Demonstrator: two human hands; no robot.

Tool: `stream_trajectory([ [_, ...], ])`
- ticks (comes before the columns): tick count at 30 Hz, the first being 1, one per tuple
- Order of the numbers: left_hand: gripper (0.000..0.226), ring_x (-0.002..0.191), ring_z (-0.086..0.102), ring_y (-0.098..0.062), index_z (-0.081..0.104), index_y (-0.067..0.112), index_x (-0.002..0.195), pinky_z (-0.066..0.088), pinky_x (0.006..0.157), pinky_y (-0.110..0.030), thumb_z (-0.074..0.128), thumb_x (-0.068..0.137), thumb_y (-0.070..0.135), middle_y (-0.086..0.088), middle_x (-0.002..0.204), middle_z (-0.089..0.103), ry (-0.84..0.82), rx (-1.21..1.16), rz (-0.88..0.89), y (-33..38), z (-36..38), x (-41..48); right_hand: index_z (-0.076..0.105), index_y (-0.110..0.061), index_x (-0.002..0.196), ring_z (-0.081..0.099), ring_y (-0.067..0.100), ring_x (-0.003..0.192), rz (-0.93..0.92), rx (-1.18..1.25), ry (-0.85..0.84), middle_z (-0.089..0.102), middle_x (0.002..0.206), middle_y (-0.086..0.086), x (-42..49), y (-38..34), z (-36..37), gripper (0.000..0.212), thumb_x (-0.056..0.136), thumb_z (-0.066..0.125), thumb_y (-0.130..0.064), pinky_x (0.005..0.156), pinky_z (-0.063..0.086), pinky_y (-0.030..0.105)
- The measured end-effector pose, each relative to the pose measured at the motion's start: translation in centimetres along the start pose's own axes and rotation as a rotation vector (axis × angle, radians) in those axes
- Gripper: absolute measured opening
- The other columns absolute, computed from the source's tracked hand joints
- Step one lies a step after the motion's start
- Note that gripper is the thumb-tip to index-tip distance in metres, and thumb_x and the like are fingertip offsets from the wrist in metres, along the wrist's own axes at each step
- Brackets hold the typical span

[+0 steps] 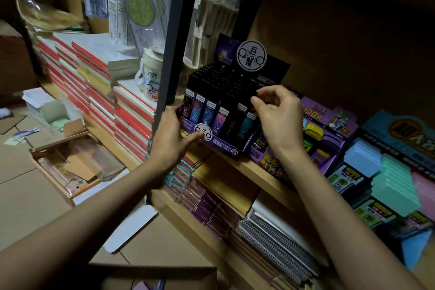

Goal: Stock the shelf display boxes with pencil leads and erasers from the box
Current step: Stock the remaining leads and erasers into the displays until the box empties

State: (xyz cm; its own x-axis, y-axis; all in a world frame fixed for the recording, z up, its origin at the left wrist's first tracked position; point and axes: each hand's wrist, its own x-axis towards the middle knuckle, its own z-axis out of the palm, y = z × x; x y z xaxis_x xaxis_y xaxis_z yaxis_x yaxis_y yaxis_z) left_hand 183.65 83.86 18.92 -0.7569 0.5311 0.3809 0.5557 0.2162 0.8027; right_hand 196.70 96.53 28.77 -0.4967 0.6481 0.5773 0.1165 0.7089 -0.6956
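R hand [277,115] pinches a dark lead case [255,94] over the right rows of the pencil-lead display box [221,146]; L hand [171,134] grips its front-left corner. Case labels read 2B/0.7. Box sits on a wooden shelf [249,168], just beside a purple eraser box [329,122] marked 100; dim stockroom

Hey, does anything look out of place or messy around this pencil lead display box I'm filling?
The front row in the black and purple cardboard display box is uneven: the right-hand lead cases do not line up with the left ones. Loose paper scraps lie scattered on the floor to the left.
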Motion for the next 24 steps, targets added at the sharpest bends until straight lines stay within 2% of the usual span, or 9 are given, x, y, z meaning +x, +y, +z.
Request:
stream_trajectory([
  [6, 0.074, 0.122, 0.045, -0.024, 0.033, 0.005, 0.137, 0.041, 0.103, -0.04, 0.073, 0.079, 0.026, -0.015, 0.133, 0.045, -0.008, -0.025, 0.007, -0.1, -0.2, -0.1, 0.062, -0.014, 0.098, 0.065, 0.013, 0.078, 0.0, -0.096, 0.023, 0.061, 0.085, -0.005, 0.2, 0.0, 0.0, 0.009, 0.089, 0.062, -0.014, 0.071, 0.056, 0.027],
  [9, 0.075, 0.12, 0.046, -0.022, 0.034, 0.006, 0.137, 0.042, 0.101, -0.035, 0.074, 0.078, 0.027, -0.014, 0.132, 0.046, -0.027, -0.024, 0.01, -0.3, -0.4, 0.1, 0.063, -0.011, 0.1, 0.061, 0.005, 0.072, -0.073, -0.201, 0.015, 0.056, 0.081, -0.012, 0.1, -0.1, -0.1, 0.012, 0.089, 0.062, -0.015, 0.071, 0.054, 0.025],
  [11, 0.075, 0.12, 0.047, -0.022, 0.034, 0.006, 0.137, 0.043, 0.101, -0.036, 0.075, 0.077, 0.026, -0.013, 0.131, 0.047, -0.042, -0.033, 0.016, -0.5, -0.5, 0.2, 0.063, -0.01, 0.1, 0.059, 0.001, 0.07, -0.082, -0.202, 0.011, 0.056, 0.082, -0.012, -0.3, 0.0, 0.1, 0.012, 0.089, 0.063, -0.014, 0.073, 0.055, 0.027],
  [14, 0.076, 0.118, 0.049, -0.021, 0.035, 0.007, 0.137, 0.044, 0.1, -0.037, 0.076, 0.076, 0.025, -0.012, 0.13, 0.047, -0.05, -0.053, 0.024, -0.8, -0.6, 0.3, 0.062, -0.009, 0.1, 0.065, 0.014, 0.078, -0.012, -0.163, -0.002, 0.062, 0.089, -0.002, -0.8, 0.0, 1.0, 0.012, 0.089, 0.061, -0.012, 0.079, 0.056, 0.038],
  [16, 0.075, 0.115, 0.049, -0.017, 0.035, 0.008, 0.137, 0.044, 0.096, -0.03, 0.076, 0.077, 0.024, -0.012, 0.13, 0.047, -0.056, -0.063, 0.021, -0.9, -0.7, 0.3, 0.062, -0.008, 0.1, 0.065, 0.022, 0.084, 0.031, -0.148, -0.013, 0.063, 0.09, 0.004, -0.8, 0.0, 1.5, 0.011, 0.09, 0.061, -0.012, 0.079, 0.055, 0.042],
  [19, 0.075, 0.113, 0.047, -0.013, 0.034, 0.007, 0.137, 0.04, 0.093, -0.025, 0.075, 0.077, 0.023, -0.012, 0.132, 0.046, -0.096, -0.048, 0.023, -1.0, -1.0, 0.3, 0.064, -0.006, 0.1, 0.062, 0.02, 0.084, -0.019, -0.297, -0.023, 0.063, 0.086, 0.003, -0.5, -0.2, 1.5, 0.014, 0.09, 0.061, -0.014, 0.08, 0.053, 0.039],
  [22, 0.074, 0.122, 0.044, -0.024, 0.034, 0.004, 0.137, 0.038, 0.101, -0.031, 0.074, 0.078, 0.023, -0.016, 0.132, 0.044, -0.108, 0.021, 0.035, -0.9, -1.8, -0.4, 0.064, -0.005, 0.103, 0.063, 0.024, 0.085, -0.059, -0.508, -0.101, 0.067, 0.091, 0.011, 0.0, -0.8, 0.9, 0.021, 0.09, 0.062, -0.021, 0.078, 0.054, 0.038],
  [24, 0.07, 0.124, 0.04, -0.026, 0.036, 0.004, 0.137, 0.035, 0.102, -0.031, 0.072, 0.081, 0.024, -0.016, 0.133, 0.043, -0.08, 0.063, 0.04, -1.0, -2.5, -1.4, 0.063, -0.004, 0.106, 0.063, 0.026, 0.087, -0.025, -0.531, -0.125, 0.067, 0.093, 0.013, -0.1, -1.1, 0.1, 0.028, 0.089, 0.064, -0.026, 0.079, 0.053, 0.038],
])
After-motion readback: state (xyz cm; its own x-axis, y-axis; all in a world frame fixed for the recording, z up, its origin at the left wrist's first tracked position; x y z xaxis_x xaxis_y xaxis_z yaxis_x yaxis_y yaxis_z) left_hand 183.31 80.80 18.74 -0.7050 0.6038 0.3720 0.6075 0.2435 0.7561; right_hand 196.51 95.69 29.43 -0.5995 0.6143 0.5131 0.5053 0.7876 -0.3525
